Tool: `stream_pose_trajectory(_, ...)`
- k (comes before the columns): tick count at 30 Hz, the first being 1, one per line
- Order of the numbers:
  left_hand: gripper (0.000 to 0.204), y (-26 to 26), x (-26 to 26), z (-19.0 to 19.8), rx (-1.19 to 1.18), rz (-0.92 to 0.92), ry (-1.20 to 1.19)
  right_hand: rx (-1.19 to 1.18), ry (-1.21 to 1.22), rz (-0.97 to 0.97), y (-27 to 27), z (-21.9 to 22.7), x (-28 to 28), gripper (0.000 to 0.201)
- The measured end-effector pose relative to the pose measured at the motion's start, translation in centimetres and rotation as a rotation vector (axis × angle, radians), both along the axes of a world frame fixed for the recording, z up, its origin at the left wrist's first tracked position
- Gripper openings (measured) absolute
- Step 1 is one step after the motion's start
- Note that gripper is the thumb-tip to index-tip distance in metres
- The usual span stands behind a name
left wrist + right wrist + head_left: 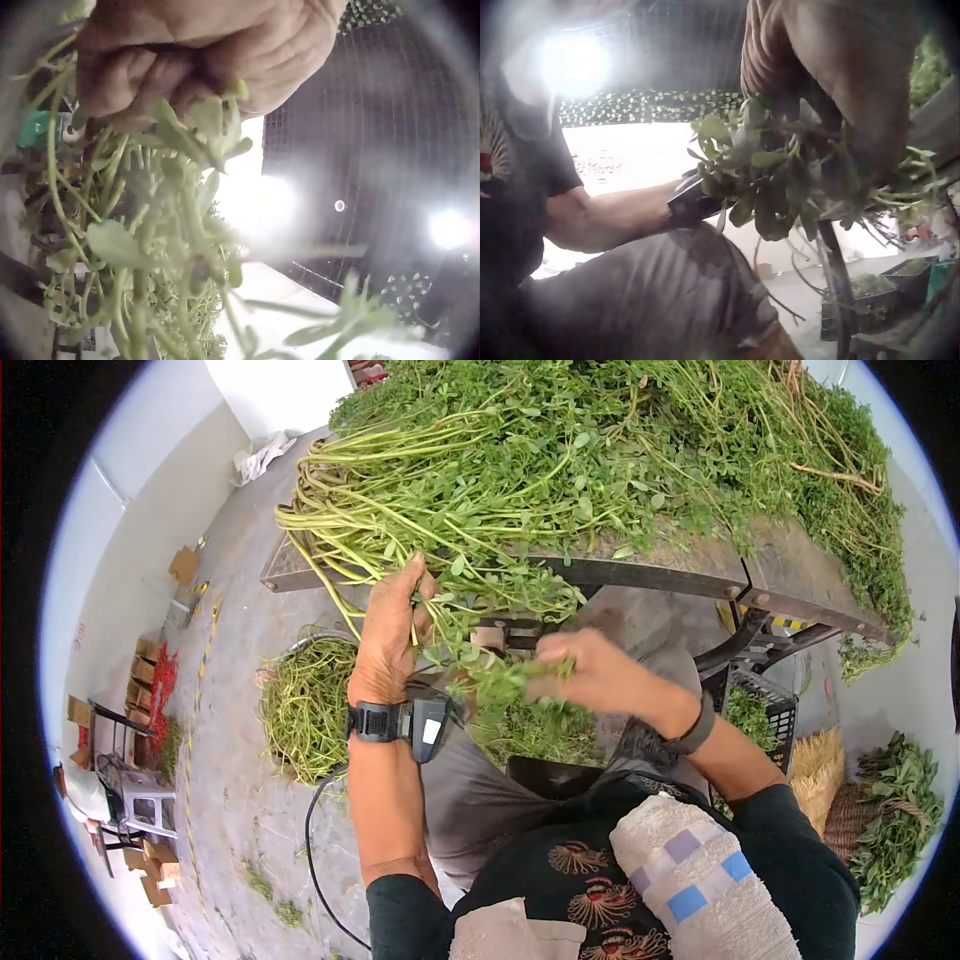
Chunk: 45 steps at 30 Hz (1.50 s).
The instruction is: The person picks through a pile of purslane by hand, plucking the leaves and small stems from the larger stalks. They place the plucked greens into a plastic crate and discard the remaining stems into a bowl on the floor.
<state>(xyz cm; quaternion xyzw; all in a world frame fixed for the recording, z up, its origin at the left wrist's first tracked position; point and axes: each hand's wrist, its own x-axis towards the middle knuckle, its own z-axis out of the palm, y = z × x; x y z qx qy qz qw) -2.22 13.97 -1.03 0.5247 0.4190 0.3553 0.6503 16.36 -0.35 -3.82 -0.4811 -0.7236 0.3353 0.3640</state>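
Note:
My left hand [388, 630] grips some leafy purslane stems [450, 645] at the front edge of the table. In the left wrist view its fingers [142, 79] are curled, with stems and rounded leaves [187, 142] below them. To the right, over my lap, my blurred right hand [600, 670] pinches a bunch of leafy sprigs [495, 678]. The right wrist view has these leaves [765, 172] hanging under the right hand [840, 82], which hides part of them. Behind both hands, a large heap of purslane [560, 470] covers the table, long pale stems pointing left.
The dark table edge [640, 575] runs in front of me. A round container of bare stems [310, 705] stands on the floor at left. Loose greens [535, 730] lie below my hands. A black crate [770, 710] and a basket of leaves [890, 820] are at right. A black cable [312, 860] curves down at left.

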Motion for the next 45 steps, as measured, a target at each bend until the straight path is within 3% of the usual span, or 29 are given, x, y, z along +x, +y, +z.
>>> stream_pose_trajectory(6, 0.041, 0.5, 0.0, -0.7, 0.052, -0.007, -0.072, -0.202, 0.146, -0.274, 1.2, 3.3, 2.4, 0.017)
stream_pose_trajectory(10, 0.042, 0.6, 0.2, -1.2, 0.040, 0.011, -0.085, 0.047, 0.292, -0.284, 2.1, 4.5, 0.3, 0.022)
stream_pose_trajectory(13, 0.042, 0.9, 0.2, -1.8, 0.105, 0.018, -0.051, 0.127, 0.110, -0.303, 3.3, 4.7, -0.4, 0.027)
stream_pose_trajectory(15, 0.043, 0.6, 0.5, -1.7, 0.118, 0.023, -0.038, 0.009, -0.090, -0.317, 4.5, 4.6, -1.0, 0.034)
stream_pose_trajectory(18, 0.043, 0.8, 0.5, -2.0, 0.163, 0.028, -0.023, -0.044, -0.047, -0.270, 6.4, 2.4, -2.3, 0.044)
stream_pose_trajectory(19, 0.043, 0.9, 0.5, -2.2, 0.162, 0.030, -0.022, -0.199, -0.097, -0.262, 6.6, 2.8, -2.7, 0.034)
stream_pose_trajectory(22, 0.043, 1.2, 0.6, -2.5, 0.145, 0.014, -0.036, -0.170, -0.147, -0.213, 7.7, -0.2, -3.7, 0.036)
stream_pose_trajectory(24, 0.042, 1.0, 0.7, -2.3, 0.143, -0.011, -0.066, -0.222, -0.085, -0.176, 7.7, -1.4, -4.2, 0.035)
stream_pose_trajectory(26, 0.042, 0.5, 0.8, -1.8, 0.121, 0.001, -0.035, -0.097, 0.294, -0.186, 7.7, -3.0, -4.7, 0.041)
stream_pose_trajectory(29, 0.041, 0.6, 0.8, -2.3, 0.124, 0.034, -0.043, -0.198, 0.329, -0.249, 8.0, -4.6, -4.2, 0.034)
stream_pose_trajectory(32, 0.040, 0.8, 1.1, -2.6, 0.144, 0.050, -0.112, -0.128, 0.168, -0.349, 6.9, -4.2, -3.7, 0.029)
stream_pose_trajectory(36, 0.039, 0.1, 2.0, -1.7, 0.073, 0.108, -0.151, -0.028, 0.252, -0.407, 4.0, -2.3, -4.4, 0.025)
stream_pose_trajectory(38, 0.039, 0.1, 2.4, -2.3, 0.104, 0.098, -0.134, 0.076, 0.135, -0.396, 3.1, -2.1, -4.5, 0.023)
stream_pose_trajectory(41, 0.038, 0.1, 2.6, -2.6, 0.145, 0.076, -0.096, 0.168, 0.221, -0.370, 2.0, -1.7, -4.5, 0.024)
stream_pose_trajectory(45, 0.038, 0.7, 2.8, -3.1, 0.280, 0.138, -0.008, 0.046, 0.106, -0.278, -0.4, 1.2, -4.0, 0.017)
